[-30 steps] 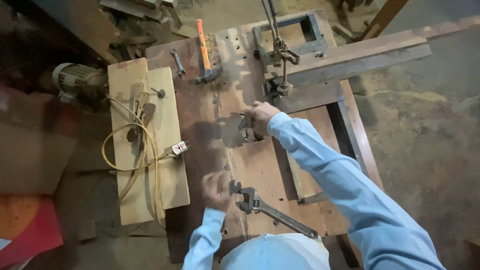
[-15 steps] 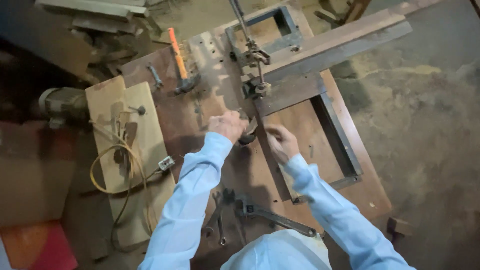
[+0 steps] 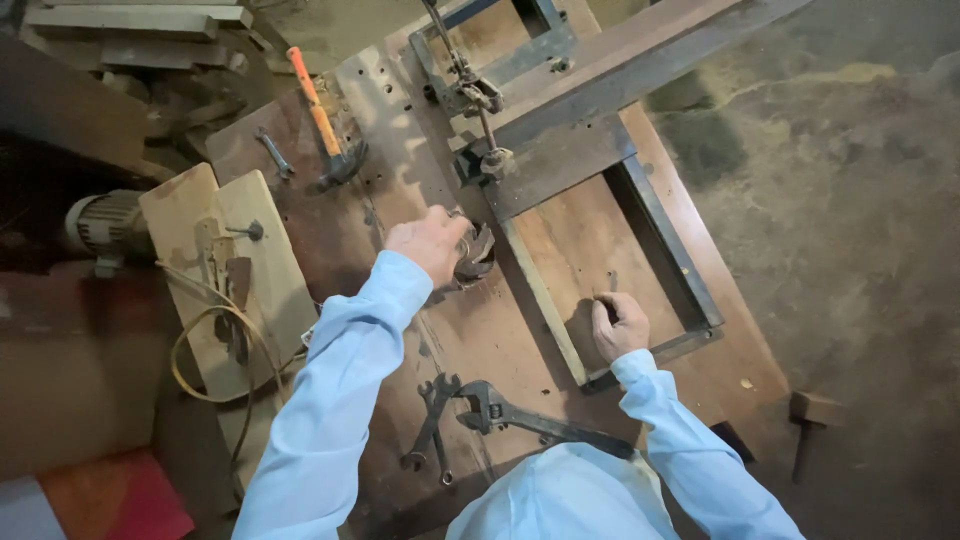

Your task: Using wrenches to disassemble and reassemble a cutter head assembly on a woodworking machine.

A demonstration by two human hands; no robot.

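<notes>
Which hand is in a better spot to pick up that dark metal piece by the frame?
Probably the left hand: it already touches the dark metal piece. The right hand rests apart, inside the metal frame.

Both my arms are out in front in light blue sleeves, cuffs right at the wrists. My left hand (image 3: 432,243) is stretched further forward, arm nearly straight, back of the hand up, fingers curled down and closed around something. My right hand (image 3: 620,327) sits closer in, elbow bent, knuckles up, fingers bunched into a loose fist with the tips pressed down. The hands are well apart.
</notes>
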